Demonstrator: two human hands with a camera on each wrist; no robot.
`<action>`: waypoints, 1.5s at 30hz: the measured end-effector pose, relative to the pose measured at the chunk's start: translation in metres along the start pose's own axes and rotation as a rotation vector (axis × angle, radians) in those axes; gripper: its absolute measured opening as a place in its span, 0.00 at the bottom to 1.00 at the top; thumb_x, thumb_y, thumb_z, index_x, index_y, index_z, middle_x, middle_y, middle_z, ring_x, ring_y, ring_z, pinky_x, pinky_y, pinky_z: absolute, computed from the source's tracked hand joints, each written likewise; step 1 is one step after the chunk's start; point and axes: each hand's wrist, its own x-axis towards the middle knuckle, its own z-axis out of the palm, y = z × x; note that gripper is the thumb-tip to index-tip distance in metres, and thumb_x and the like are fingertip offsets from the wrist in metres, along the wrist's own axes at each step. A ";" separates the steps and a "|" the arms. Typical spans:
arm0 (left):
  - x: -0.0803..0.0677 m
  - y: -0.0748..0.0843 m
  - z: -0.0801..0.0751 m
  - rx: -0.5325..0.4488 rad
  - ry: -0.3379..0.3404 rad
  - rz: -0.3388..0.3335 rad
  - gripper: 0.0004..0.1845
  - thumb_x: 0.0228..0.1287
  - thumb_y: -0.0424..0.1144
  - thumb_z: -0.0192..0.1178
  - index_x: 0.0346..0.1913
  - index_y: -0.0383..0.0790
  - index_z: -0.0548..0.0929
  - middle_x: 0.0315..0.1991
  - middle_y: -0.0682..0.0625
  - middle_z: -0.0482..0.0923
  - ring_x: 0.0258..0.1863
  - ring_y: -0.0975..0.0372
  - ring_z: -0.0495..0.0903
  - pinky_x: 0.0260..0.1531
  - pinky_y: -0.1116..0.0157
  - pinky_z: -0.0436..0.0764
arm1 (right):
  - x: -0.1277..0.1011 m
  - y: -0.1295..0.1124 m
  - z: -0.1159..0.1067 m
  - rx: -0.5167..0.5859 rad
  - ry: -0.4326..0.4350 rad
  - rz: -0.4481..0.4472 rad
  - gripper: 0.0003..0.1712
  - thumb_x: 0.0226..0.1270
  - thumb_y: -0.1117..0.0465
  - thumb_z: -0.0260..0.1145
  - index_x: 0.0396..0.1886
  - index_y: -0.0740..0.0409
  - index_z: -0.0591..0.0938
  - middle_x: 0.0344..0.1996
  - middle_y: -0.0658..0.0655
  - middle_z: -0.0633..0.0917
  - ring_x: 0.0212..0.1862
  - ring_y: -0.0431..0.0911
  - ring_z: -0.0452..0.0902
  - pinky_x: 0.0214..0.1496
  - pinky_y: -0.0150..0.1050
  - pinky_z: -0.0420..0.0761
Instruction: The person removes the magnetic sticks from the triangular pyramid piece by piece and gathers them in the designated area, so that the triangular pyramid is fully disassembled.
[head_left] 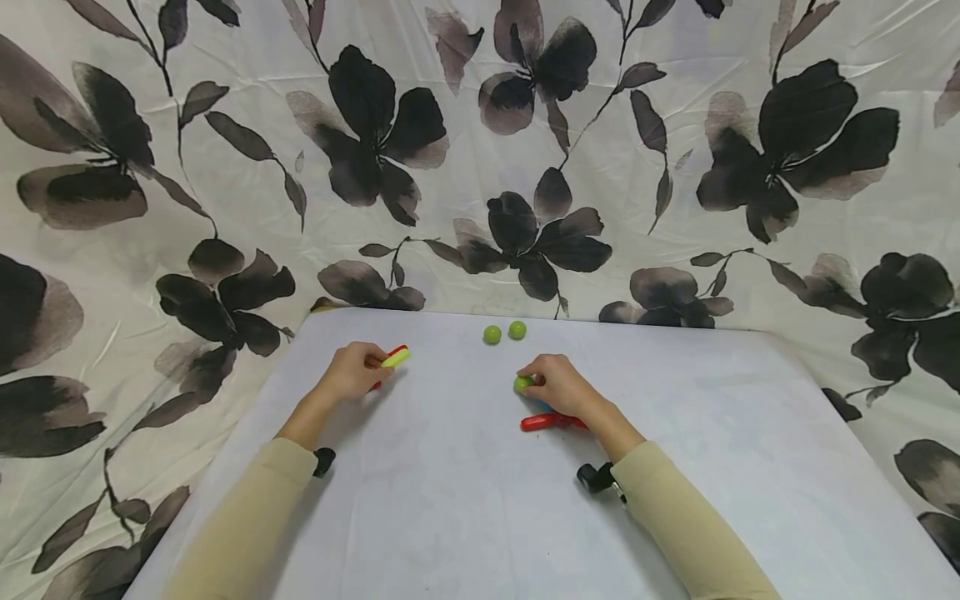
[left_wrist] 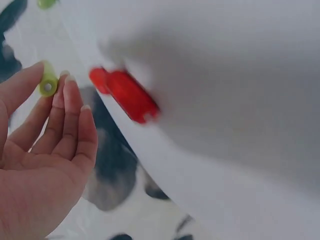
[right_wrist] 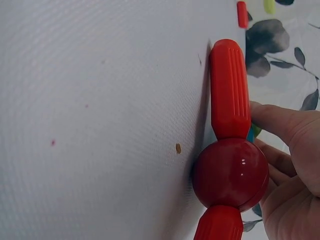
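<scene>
My left hand (head_left: 352, 373) pinches a short yellow-green rod (head_left: 396, 357) between thumb and fingertips, above the left part of the table. A red rod (left_wrist: 131, 95) lies on the table close by, partly covered by that hand in the head view. At the middle, my right hand (head_left: 561, 385) grips a green ball (head_left: 522, 383) with thumb and fingers. Just in front of it, a red ridged rod (head_left: 537, 422) joins a dark red ball (right_wrist: 231, 174), with another red rod on the ball's other side. A bit of blue (head_left: 543, 407) shows beneath the right hand, mostly hidden.
Two loose green balls (head_left: 492, 335) sit side by side near the far edge of the white table (head_left: 450, 500). Behind it hangs a floral cloth (head_left: 465, 183). Each wrist carries a small black camera (head_left: 595, 477).
</scene>
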 end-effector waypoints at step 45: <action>-0.006 -0.051 -0.027 0.112 0.071 -0.125 0.24 0.66 0.39 0.68 0.58 0.26 0.77 0.45 0.35 0.78 0.44 0.46 0.74 0.41 0.54 0.76 | -0.023 0.007 -0.010 0.099 -0.027 0.043 0.25 0.67 0.62 0.73 0.62 0.64 0.81 0.52 0.60 0.87 0.47 0.49 0.83 0.51 0.45 0.83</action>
